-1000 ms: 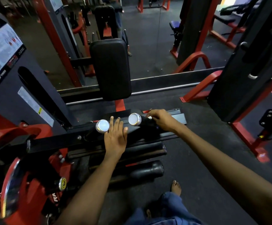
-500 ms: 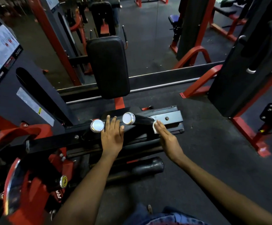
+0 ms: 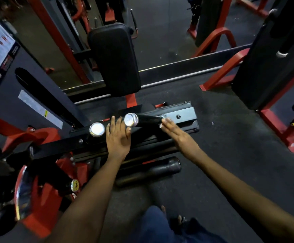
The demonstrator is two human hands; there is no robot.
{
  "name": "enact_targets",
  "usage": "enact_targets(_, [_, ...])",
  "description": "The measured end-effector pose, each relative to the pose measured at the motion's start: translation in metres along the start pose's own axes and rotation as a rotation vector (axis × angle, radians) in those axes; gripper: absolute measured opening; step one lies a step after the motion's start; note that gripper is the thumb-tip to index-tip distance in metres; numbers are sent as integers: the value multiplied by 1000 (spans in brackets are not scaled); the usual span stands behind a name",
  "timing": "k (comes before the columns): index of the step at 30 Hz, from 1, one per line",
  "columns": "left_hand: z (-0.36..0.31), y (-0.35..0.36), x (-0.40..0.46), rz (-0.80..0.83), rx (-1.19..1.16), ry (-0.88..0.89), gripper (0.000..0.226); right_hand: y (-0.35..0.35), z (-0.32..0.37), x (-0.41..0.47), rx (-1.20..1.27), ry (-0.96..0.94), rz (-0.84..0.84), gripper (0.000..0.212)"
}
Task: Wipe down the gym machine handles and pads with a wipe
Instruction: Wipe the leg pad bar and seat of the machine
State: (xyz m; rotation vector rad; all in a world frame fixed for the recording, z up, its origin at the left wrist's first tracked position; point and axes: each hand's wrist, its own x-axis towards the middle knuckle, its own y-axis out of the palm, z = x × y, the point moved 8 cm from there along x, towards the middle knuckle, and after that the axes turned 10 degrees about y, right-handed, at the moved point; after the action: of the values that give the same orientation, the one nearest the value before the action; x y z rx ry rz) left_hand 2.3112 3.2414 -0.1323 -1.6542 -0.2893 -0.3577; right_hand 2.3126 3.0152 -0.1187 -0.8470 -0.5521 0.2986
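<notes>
Nearest: 2 bare forearms reaching forward over the dark rubber floor (image 3: 230, 137). Left hand (image 3: 118, 135) lying flat, fingers straight, on the black flat bar of the machine frame (image 3: 55, 148), between 2 chrome-capped black handles; gripping nothing. Right hand (image 3: 176, 133) stretched out with straight fingers, pressing a small white wipe (image 3: 161, 126), only a sliver showing under the fingertips, against the base of the right black handle with the chrome end cap (image 3: 142, 120), beside the grey metal bracket (image 3: 179, 115).

Judged mid-task: this 1 handle under way. Left chrome-capped handle (image 3: 97, 129) not being touched by the wipe; cleaned or not, cannot tell. Lower black foam rollers (image 3: 151, 170) likewise unclear. Farther off, tall black upholstered back pad (image 3: 114, 58) standing well apart from both hands, probably left to do.
</notes>
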Motion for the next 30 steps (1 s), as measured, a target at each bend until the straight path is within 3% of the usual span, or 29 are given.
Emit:
enact_targets(2, [1,2,0,15,-3,-8,47,-14,-22,3,101,242,-106,68])
enact_targets(5, [0,1,1,15,-16,-3,48,-32,-17,28,274,413,-283,53])
enact_targets(8, [-2,0,1,11,-31,19,48,-17,7,53,359,395,-131,53])
enact_targets(11, [-2,0,3,41,-22,51,49,-2,14,34,416,515,-203,56])
enact_targets(14, [-2,-2,3,14,-62,110,48,8,24,-7,441,813,-438,45])
enact_targets(16, [-1,0,2,12,-89,132,49,27,19,-24,513,1116,-477,25])
enact_targets(17, [0,1,2,19,-113,138,50,37,15,-27,679,1268,-480,19])
enact_targets(19, [2,3,1,43,-171,142,51,61,15,-17,1244,1452,-478,21])
enact_targets(21, [0,4,1,55,-215,149,52,57,20,-3,1549,1487,-502,33])
enact_targets(30, [4,15,0,155,-274,205,62,18,89,8,1695,1380,-483,48])
